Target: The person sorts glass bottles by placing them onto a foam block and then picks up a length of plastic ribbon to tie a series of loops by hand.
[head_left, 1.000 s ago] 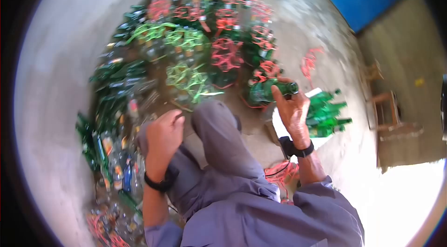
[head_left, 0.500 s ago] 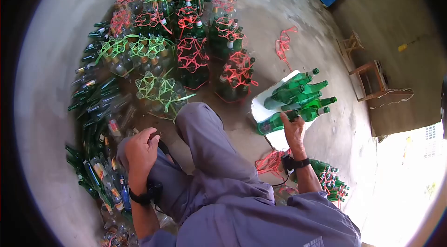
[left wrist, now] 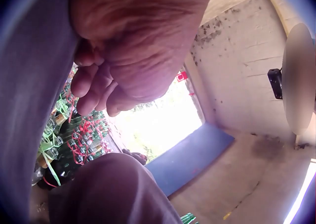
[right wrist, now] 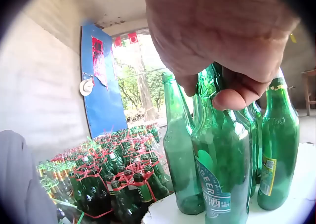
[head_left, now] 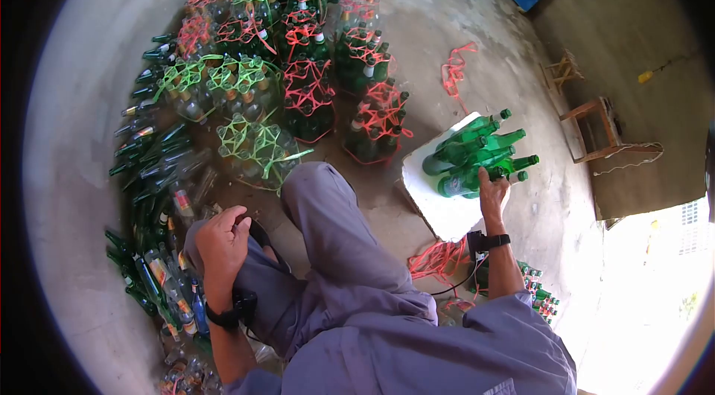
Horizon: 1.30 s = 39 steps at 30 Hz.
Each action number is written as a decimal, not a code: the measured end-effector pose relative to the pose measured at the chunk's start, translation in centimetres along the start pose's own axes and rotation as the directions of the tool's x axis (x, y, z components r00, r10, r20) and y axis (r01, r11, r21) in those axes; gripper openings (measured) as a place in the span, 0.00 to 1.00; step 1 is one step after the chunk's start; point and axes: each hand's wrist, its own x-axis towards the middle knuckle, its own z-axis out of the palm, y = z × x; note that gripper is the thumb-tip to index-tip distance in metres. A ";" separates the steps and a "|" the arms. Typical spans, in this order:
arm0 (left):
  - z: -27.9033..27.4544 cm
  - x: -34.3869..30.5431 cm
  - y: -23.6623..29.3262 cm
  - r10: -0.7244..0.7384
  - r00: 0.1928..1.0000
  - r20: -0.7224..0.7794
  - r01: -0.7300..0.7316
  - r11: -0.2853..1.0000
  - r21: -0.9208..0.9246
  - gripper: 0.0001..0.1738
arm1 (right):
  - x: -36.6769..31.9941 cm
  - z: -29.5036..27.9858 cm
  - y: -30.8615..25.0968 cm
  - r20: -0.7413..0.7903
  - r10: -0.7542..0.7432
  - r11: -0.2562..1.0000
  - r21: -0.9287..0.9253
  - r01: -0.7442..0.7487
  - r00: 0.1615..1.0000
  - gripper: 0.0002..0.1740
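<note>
My right hand [head_left: 493,200] grips a green glass beer bottle [right wrist: 222,159] by its neck, thumb and fingers curled round it. That bottle stands upright, its blue-and-white label facing the right wrist camera. Several other green bottles [right wrist: 279,150] stand close beside it on a white slab [head_left: 439,216]. On the far side of my body, my left hand [head_left: 222,242] rests on the raised grey trouser leg [head_left: 257,276], fingers loosely bent and holding nothing. The left wrist view shows the palm [left wrist: 143,56] from below.
Bundles of bottles tied with red and green string [head_left: 309,90] stand ahead. Loose bottles [head_left: 153,276] lie along the left wall. Red string [head_left: 439,261] lies by the slab, with more tied bottles [head_left: 540,294] at lower right. A wooden stool [head_left: 596,127] stands by the right wall.
My right hand first carried the green bottle over the tied bundles, then brought it to the white slab and moved it right, against the other bottles. The left hand stayed on the leg.
</note>
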 end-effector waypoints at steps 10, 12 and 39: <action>0.0 0.1 0.4 0.000 1.000 0.017 0.000 1.000 0.021 0.12 | 1.0 0.9 0.8 -0.029 0.000 0.998 0.063 0.002 1.000 0.21; 0.1 0.1 0.3 0.033 0.999 -0.013 -0.033 0.999 0.026 0.11 | 1.2 0.9 1.5 -0.061 -0.045 0.997 0.053 0.048 0.997 0.23; -1.7 -9.6 -0.8 -0.084 0.937 -0.339 -0.014 0.960 -0.278 0.07 | -11.6 8.6 -7.1 0.897 0.052 0.981 0.035 -0.188 0.439 0.25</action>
